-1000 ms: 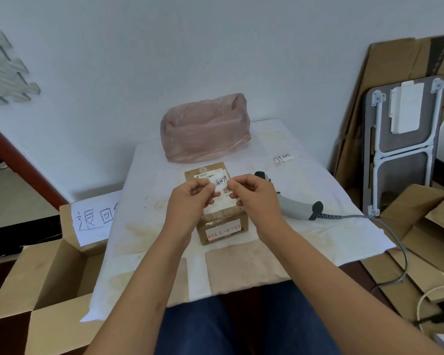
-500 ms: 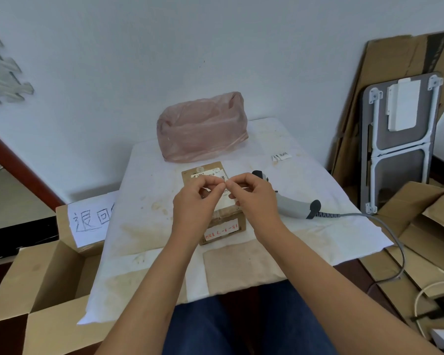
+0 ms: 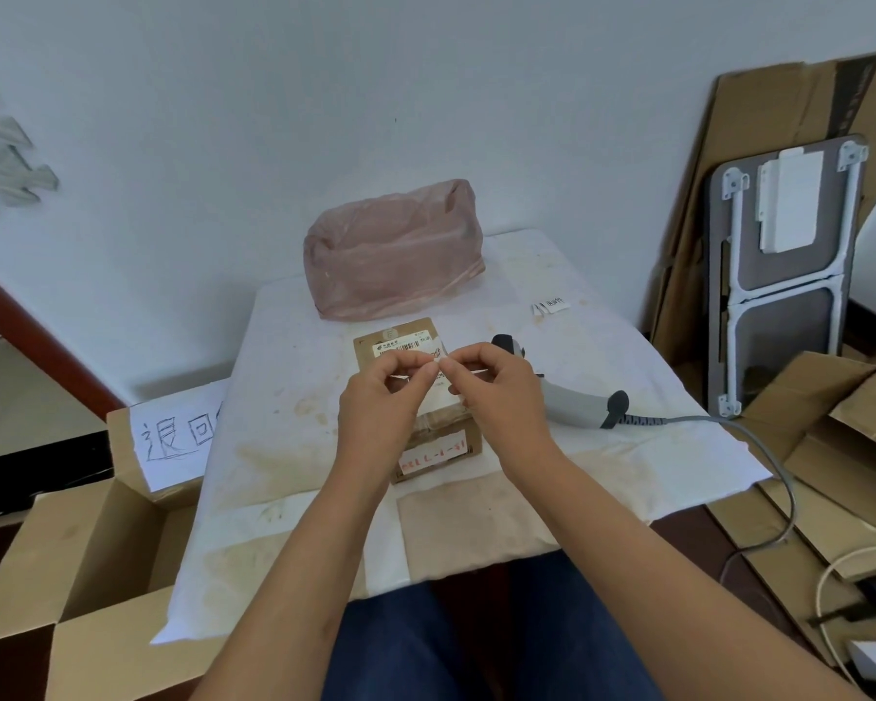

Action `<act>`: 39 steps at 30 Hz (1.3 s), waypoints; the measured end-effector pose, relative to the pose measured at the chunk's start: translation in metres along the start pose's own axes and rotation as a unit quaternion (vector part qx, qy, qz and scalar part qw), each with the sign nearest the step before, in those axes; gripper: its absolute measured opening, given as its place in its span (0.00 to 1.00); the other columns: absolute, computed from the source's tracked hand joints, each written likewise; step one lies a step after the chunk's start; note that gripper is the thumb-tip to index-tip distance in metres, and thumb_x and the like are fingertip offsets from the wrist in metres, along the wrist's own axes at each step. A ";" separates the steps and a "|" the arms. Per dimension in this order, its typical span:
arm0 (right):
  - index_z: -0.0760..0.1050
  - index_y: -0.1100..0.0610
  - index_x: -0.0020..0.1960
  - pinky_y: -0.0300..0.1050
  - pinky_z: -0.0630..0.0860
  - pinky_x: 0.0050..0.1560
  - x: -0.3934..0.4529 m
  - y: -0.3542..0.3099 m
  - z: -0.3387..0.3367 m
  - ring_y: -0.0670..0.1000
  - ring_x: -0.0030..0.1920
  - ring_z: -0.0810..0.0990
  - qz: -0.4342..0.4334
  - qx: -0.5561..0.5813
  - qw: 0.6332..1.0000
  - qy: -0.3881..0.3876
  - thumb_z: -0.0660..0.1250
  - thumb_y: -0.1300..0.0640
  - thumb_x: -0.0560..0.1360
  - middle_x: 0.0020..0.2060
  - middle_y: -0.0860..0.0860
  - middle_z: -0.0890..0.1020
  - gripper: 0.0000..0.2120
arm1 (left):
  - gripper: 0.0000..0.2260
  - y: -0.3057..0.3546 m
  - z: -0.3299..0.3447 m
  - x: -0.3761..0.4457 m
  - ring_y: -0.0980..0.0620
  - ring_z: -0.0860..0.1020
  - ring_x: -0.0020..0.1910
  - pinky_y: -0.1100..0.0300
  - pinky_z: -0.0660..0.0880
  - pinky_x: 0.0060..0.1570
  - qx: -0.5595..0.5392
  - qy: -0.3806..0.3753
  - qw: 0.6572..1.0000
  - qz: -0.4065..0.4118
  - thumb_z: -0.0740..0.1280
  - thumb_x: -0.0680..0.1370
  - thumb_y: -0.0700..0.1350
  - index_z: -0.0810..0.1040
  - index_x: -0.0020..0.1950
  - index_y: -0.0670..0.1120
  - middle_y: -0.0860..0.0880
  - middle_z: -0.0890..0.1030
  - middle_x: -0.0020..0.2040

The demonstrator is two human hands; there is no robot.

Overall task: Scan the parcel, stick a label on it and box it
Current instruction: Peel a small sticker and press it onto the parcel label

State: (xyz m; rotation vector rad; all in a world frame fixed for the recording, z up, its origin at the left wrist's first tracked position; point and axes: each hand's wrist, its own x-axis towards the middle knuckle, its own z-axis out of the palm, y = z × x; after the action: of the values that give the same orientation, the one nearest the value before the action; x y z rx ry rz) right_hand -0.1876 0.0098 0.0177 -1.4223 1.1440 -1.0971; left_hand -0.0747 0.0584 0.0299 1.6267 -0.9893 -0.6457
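A small brown cardboard parcel [image 3: 409,341] with a white barcode slip on top and a red-lettered sticker on its front lies mid-table. Just above it, my left hand [image 3: 383,404] and my right hand [image 3: 496,382] pinch a small white label [image 3: 437,365] between thumbs and forefingers, seen almost edge-on. A grey handheld scanner [image 3: 572,403] with a black head lies to the right of the parcel, its cable trailing off the table. An open cardboard box [image 3: 67,564] with a handwritten paper sign stands on the floor at the left.
A pink plastic bag [image 3: 393,255] sits at the back of the white-covered table [image 3: 294,412]. Spare small labels [image 3: 552,306] lie at the back right. Flattened cardboard and a folded table [image 3: 790,275] lean against the right wall; cables lie on the floor.
The label was held flat facing me a second ago; now it is turned nearly edge-on between my fingertips. My hands have stayed over the parcel, fingertips closer together.
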 end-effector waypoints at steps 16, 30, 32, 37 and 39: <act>0.79 0.59 0.48 0.36 0.76 0.38 -0.001 0.001 0.001 0.44 0.35 0.80 0.130 0.214 0.968 -0.012 0.69 0.62 0.76 0.37 0.49 0.82 0.01 | 0.02 0.003 -0.007 0.001 0.56 0.75 0.39 0.60 0.69 0.44 -0.146 -0.012 0.982 -0.116 0.73 0.76 0.47 0.85 0.44 0.51 0.53 0.80 0.39; 0.77 0.58 0.48 0.32 0.78 0.37 0.046 -0.012 0.001 0.45 0.35 0.78 0.139 0.241 0.960 0.043 0.65 0.67 0.78 0.37 0.51 0.79 0.06 | 0.09 0.010 -0.024 0.026 0.57 0.73 0.35 0.63 0.72 0.45 -0.255 -0.010 0.957 -0.141 0.70 0.78 0.43 0.82 0.37 0.48 0.55 0.80 0.32; 0.79 0.56 0.46 0.35 0.80 0.45 0.068 -0.015 0.007 0.44 0.36 0.79 0.119 0.192 0.973 0.043 0.65 0.66 0.78 0.37 0.50 0.81 0.07 | 0.08 0.010 -0.033 0.035 0.57 0.74 0.35 0.63 0.72 0.46 -0.229 -0.006 0.965 -0.128 0.70 0.78 0.43 0.82 0.39 0.48 0.54 0.79 0.33; 0.80 0.56 0.45 0.42 0.79 0.50 0.122 -0.032 0.031 0.46 0.36 0.79 0.059 0.103 0.993 0.025 0.66 0.67 0.76 0.36 0.49 0.81 0.08 | 0.03 0.004 -0.055 0.062 0.55 0.75 0.41 0.59 0.70 0.52 -0.156 0.023 0.980 -0.119 0.72 0.77 0.45 0.83 0.43 0.48 0.56 0.83 0.38; 0.79 0.55 0.47 0.43 0.80 0.48 0.146 -0.042 0.043 0.48 0.38 0.80 0.027 0.040 0.998 0.027 0.67 0.66 0.75 0.36 0.49 0.82 0.07 | 0.03 0.003 -0.064 0.073 0.54 0.76 0.43 0.58 0.70 0.53 -0.141 0.031 0.983 -0.115 0.72 0.77 0.45 0.84 0.46 0.47 0.54 0.83 0.42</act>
State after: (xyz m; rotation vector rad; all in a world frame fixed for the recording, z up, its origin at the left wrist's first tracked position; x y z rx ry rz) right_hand -0.1186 -0.1246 0.0643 -1.2988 1.1577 -1.1377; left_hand 0.0138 0.0274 0.0561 1.5082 -0.6353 -0.8461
